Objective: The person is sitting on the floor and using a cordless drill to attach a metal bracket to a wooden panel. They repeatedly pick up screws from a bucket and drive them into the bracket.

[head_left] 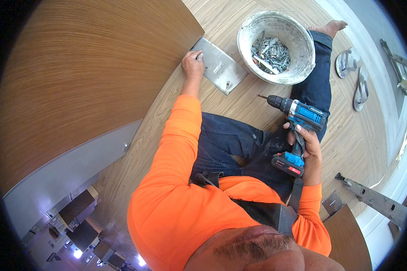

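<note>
My right hand (308, 143) is wrapped round the handle of a blue and black cordless drill (305, 116), held over my lap. The bit in its chuck points left, toward a flat metal plate (219, 67) on the floor. That plate lies against the base of a large wood-grain panel (95, 67). At the plate's left edge, by the panel, my left hand (193, 65) is closed with its fingertips drawn together. Whatever they pinch, if anything, is too small to make out. A small dark fitting (228, 84) shows near the plate's near corner.
Just right of the plate stands a white, stained bucket (245, 43) holding many loose screws (276, 52). My outstretched leg (316, 81) runs beside it. Two sandals (361, 88) lie farther right. A metal ladder part (375, 198) and another plate (333, 202) are at lower right.
</note>
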`<state>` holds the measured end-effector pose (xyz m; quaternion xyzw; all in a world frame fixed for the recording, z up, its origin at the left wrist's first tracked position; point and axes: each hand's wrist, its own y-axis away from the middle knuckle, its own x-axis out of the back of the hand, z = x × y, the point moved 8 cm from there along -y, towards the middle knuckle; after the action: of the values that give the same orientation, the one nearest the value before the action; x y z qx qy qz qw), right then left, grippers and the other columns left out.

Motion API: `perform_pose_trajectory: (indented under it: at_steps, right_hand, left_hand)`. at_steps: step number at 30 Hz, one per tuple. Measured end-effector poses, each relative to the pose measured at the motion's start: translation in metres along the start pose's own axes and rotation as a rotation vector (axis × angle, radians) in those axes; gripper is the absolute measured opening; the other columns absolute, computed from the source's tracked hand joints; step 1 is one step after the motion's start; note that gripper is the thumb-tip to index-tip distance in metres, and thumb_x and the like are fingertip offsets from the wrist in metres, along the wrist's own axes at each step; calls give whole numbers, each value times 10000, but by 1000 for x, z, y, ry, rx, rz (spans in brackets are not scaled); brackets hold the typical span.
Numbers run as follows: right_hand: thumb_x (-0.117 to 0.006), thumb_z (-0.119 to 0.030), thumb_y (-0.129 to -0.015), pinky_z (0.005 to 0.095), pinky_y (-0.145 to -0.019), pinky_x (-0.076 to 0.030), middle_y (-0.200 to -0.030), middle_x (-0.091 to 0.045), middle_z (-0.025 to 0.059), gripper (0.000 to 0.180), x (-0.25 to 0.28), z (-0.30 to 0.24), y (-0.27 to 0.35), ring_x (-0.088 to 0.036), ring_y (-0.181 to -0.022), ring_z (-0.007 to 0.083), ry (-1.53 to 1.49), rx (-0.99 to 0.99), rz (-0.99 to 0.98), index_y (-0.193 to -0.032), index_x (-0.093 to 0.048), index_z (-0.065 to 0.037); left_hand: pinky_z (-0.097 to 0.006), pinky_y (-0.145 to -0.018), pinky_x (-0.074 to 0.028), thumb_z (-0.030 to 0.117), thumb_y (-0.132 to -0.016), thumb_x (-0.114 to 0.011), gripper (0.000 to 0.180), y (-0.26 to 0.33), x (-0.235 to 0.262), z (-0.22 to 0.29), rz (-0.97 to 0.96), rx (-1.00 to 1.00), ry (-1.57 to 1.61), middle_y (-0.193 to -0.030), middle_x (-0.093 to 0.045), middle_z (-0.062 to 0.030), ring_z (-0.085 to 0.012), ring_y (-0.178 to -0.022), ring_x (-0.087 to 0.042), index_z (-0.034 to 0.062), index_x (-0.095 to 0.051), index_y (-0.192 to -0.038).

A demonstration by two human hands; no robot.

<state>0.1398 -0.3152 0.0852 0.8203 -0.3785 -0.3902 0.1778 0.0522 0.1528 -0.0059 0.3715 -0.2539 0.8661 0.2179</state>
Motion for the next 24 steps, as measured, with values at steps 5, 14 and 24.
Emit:
perform_pose_trajectory:
  at_steps: [5, 14, 24]
  right_hand:
    - [-746, -163, -896, 302, -583, -550, -1058, -720, 175, 482, 1, 1, 0, -651, -684, 165, 3, 3, -2, -1298, -551, 17]
    - [-743, -161, -900, 300, -591, -548, -1057, -719, 174, 483, -1, 0, 1, -647, -682, 164, -8, -3, -10, -1302, -548, 21]
    - [-743, -165, -901, 302, -585, -552, -1053, -718, 177, 479, 0, 0, 0, -647, -675, 168, -2, 6, -10, -1298, -549, 20]
  left_hand:
    - [-381, -852, -551, 114, -816, -755, 145, 0, 0, 5, 22, -54, -1, -998, -746, -133, -312, -931, -708, 69, -792, -949]
    - [-391, -800, -560, 102, -855, -718, 235, 0, 0, 2, 66, -43, 8, -975, -744, -184, -315, -864, -724, 62, -768, -1080]
    - [-385, -803, -562, 116, -838, -740, 191, 0, -7, -12, 42, 6, 42, -971, -751, -164, -308, -852, -727, 58, -764, -1019]
